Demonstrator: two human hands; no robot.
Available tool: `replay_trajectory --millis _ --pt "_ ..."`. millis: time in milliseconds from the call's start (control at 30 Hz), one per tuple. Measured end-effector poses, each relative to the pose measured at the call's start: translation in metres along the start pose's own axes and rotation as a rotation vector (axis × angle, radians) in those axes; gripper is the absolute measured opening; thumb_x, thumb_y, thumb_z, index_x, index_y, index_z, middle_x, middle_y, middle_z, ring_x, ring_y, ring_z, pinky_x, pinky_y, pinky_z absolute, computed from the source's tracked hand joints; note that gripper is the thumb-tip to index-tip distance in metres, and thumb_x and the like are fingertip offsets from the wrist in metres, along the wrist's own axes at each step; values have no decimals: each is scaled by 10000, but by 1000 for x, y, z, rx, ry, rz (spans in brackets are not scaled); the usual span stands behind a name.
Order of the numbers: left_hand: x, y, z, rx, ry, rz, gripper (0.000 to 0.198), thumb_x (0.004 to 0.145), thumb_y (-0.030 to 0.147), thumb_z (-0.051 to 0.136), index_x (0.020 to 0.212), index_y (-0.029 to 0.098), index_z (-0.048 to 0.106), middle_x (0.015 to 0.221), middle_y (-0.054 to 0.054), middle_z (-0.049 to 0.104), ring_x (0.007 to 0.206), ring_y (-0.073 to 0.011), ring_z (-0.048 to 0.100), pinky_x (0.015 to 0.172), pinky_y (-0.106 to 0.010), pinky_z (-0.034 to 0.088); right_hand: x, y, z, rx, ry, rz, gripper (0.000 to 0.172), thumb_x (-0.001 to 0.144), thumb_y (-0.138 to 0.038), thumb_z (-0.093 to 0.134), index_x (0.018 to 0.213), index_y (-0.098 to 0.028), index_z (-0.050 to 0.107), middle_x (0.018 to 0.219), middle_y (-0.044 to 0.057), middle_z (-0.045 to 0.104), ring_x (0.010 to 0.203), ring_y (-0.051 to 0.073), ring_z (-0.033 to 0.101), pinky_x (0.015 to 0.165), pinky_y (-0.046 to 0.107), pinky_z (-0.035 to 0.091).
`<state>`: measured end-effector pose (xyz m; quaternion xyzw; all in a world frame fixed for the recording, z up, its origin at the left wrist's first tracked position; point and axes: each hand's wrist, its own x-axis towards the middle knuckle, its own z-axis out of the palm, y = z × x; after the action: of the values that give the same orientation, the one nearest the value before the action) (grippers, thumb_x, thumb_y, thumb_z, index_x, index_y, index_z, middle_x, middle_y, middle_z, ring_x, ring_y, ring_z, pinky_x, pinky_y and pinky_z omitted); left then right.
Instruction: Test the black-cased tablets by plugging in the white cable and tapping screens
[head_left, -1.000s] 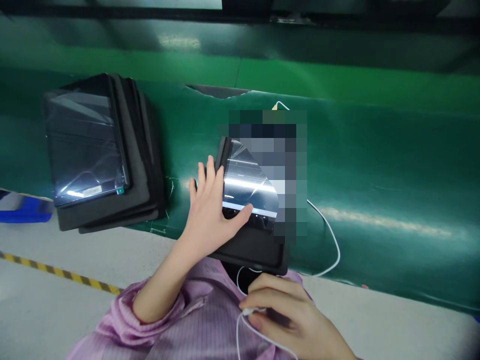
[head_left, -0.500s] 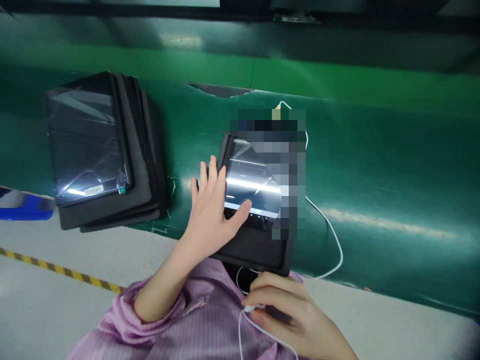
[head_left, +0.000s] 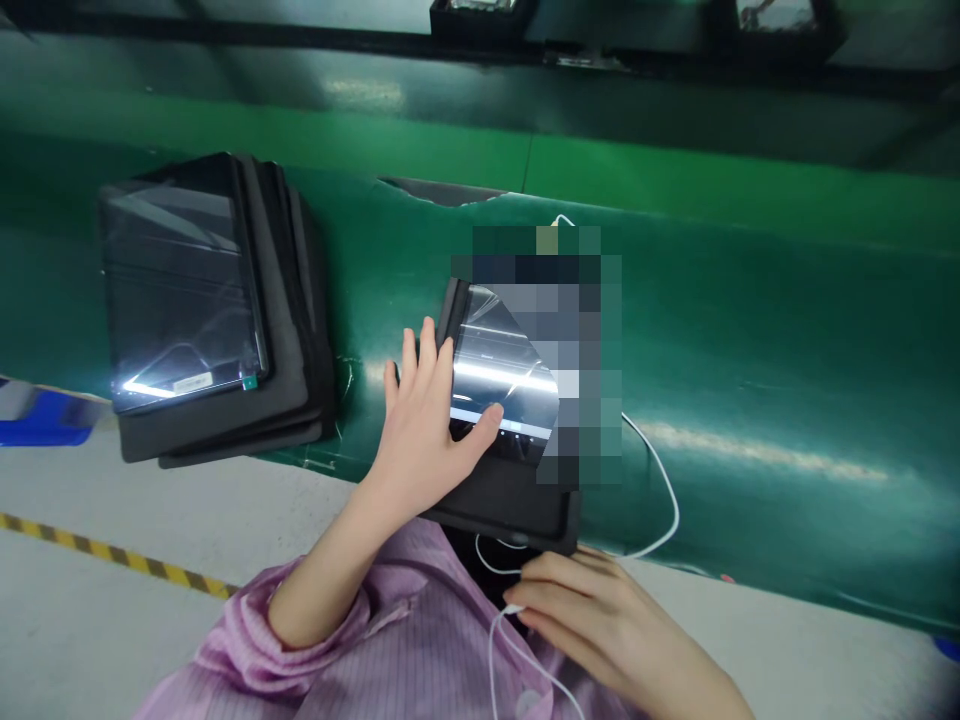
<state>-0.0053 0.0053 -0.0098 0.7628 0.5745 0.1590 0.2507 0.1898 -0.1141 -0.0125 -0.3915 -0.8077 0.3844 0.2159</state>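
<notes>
In front of me a tablet [head_left: 491, 372] lies in a black tray-like case [head_left: 517, 500]; its screen is lit with a pale bar near the bottom, and its right part is hidden by blurring blocks. My left hand [head_left: 424, 435] rests flat at the left edge, fingers spread, thumb over the screen's lower part. Just below the case's lower right corner, my right hand [head_left: 592, 610] has its fingers closed on the white plug end of a cable [head_left: 496, 650]. The cable loops down over the pink striped shirt.
A stack of tablets and dark cases [head_left: 187, 290] stands on the green bench [head_left: 750, 370] to the left. Another white cable [head_left: 667, 475] curves right of the tablet. A dark rail [head_left: 300, 45] runs along the back. Below left are a blue object [head_left: 49, 415] and striped floor tape [head_left: 120, 555].
My right hand has shifted slightly right with the white plug, its fingers turned more downward. My left hand and the tablet have hardly moved. Dark trays have come into view on the back rail.
</notes>
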Motion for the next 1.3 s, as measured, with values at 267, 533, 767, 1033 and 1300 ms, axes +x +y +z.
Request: replay_trajectory --millis 267,533,767,1033,1300 --pt "-1 -1 2 14 31 12 680 945 547 416 1480 157 263 1606 -216 127 1478 -401 40 1112 -709 144 -30 4 -25 -52 21 130 278 1020 -220 415 1060 -236 689 891 46 728 731 178 704 635 260 582" --pt "-19 -8 7 80 58 23 760 905 628 460 1459 131 305 1590 -251 156 1472 -423 78 1103 -714 165 -48 23 -129 -62 41 300 183 882 -479 665 941 -324 743 823 24 759 688 173 729 606 212 594" --pt "-30 -16 18 155 115 84 893 843 599 585 1512 168 180 1596 -244 136 1465 -437 109 1099 -710 204 120 77 -170 75 393 421 466 751 -636 689 872 -188 726 900 93 722 881 244 665 791 359 536" --pt "-29 -15 21 114 158 100 1020 858 508 618 1536 199 -79 1582 -269 154 1446 -445 164 1045 -747 274 199 118 -150 509 418 472 453 604 -583 787 592 -162 618 725 43 642 639 132 569 609 248 458" --pt "-21 -12 10 115 28 130 1075 830 463 701 1536 284 -91 1609 -230 21 1466 -417 79 1090 -716 219 198 122 -149 587 447 548 409 531 -518 830 599 -171 624 622 10 598 575 129 527 524 244 402"
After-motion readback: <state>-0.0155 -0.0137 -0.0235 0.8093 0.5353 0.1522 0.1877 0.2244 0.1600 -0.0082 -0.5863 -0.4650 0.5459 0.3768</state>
